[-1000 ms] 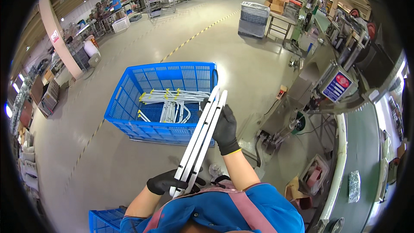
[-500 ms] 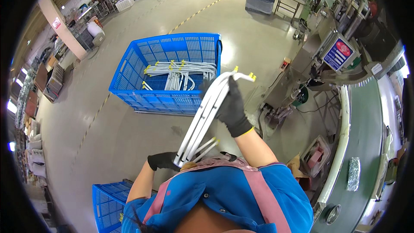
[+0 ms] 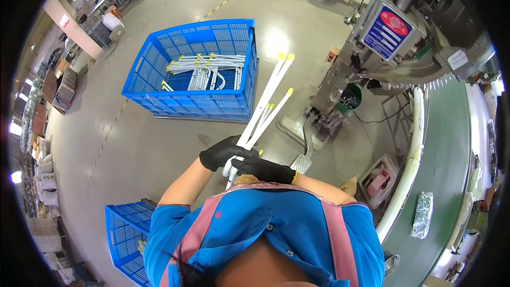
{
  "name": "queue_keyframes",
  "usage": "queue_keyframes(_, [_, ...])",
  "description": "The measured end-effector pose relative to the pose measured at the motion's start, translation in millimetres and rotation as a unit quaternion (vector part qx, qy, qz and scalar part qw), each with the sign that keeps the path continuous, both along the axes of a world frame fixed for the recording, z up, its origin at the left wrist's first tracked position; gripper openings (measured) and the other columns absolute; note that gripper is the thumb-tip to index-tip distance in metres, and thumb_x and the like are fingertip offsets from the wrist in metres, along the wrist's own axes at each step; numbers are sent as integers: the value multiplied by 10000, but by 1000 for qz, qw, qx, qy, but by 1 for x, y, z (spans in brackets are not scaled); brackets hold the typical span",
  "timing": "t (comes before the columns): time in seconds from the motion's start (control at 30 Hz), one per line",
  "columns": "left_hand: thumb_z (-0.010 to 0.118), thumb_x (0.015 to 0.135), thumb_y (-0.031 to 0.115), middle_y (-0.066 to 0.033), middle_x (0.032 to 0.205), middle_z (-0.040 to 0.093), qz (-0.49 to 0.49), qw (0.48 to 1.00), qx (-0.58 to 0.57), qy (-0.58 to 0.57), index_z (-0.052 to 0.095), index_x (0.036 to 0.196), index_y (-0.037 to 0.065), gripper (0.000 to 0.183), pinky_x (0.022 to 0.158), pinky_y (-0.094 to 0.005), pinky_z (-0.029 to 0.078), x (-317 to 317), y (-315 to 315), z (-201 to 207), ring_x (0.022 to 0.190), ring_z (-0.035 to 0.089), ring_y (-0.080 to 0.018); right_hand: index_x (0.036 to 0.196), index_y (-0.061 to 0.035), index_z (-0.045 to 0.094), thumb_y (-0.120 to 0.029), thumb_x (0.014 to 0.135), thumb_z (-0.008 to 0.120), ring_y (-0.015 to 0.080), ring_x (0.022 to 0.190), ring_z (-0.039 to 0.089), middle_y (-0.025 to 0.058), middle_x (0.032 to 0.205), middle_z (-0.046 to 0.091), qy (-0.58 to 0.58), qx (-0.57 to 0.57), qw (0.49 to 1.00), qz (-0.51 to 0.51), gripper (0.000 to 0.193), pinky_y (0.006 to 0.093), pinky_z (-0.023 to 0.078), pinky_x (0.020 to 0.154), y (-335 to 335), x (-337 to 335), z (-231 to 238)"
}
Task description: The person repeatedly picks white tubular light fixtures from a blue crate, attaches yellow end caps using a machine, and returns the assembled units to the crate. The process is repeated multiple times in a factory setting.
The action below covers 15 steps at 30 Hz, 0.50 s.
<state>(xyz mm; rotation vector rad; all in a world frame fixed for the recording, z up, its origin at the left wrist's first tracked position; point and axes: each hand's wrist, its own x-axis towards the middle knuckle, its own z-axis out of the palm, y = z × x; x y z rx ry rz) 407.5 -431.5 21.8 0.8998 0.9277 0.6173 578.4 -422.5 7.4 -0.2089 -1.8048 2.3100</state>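
Observation:
Close to my chest, both black-gloved hands grip a bundle of white metal tubes (image 3: 264, 100) with yellow end caps. The tubes slant up and away, their capped ends fanned apart beyond my hands. My left hand (image 3: 223, 153) wraps round the bundle from the left. Just below and to the right of it, my right hand (image 3: 264, 169) is closed on the lower part of the tubes; its fingertips overlap the bundle. The lower tube ends are partly hidden by my hands and apron. More such tubes lie in a large blue plastic crate (image 3: 188, 105) ahead of me.
At the right stands a metal machine (image 3: 329, 87) with a foot pedal (image 3: 301, 164) and a green bucket (image 3: 349, 99). Beside it runs a green conveyor belt (image 3: 438, 180) bearing a foil-like packet (image 3: 422, 215). A second blue crate (image 3: 127, 231) sits at my lower left.
The tubes have turned, their bent ends no longer at the top and capped straight ends now pointing away. My right hand has come down beside my left. The view has shifted toward the machine.

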Motion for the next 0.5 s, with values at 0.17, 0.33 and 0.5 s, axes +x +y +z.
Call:
queue_keyframes(0.17, [590,878,215,-86,907,631,-32,997,-11,76,539,1120,-2,329,717,-281,497,12,-6,-1,796,606,-148,984,-32,567,-103,904,503,159,865,581,95,904,587,151,213,965,-31,125,293,450,798,3,48,-7])
queue_keyframes(0.33, [564,923,365,-103,1024,617,-65,980,-47,184,485,1263,-15,516,783,-284,485,2,-23,2,878,598,-149,1055,-25,626,-119,851,567,291,914,647,148,1041,657,57,333,918,-207,232,356,512,806,49,96,-23])
queue_keyframes(0.5, [535,941,393,-133,1170,598,-134,972,-32,192,452,1331,-20,574,881,-298,448,-13,-19,6,1016,565,-172,1165,-13,563,-208,850,641,294,985,578,173,1068,605,-148,422,654,-610,378,366,462,821,97,162,-29])
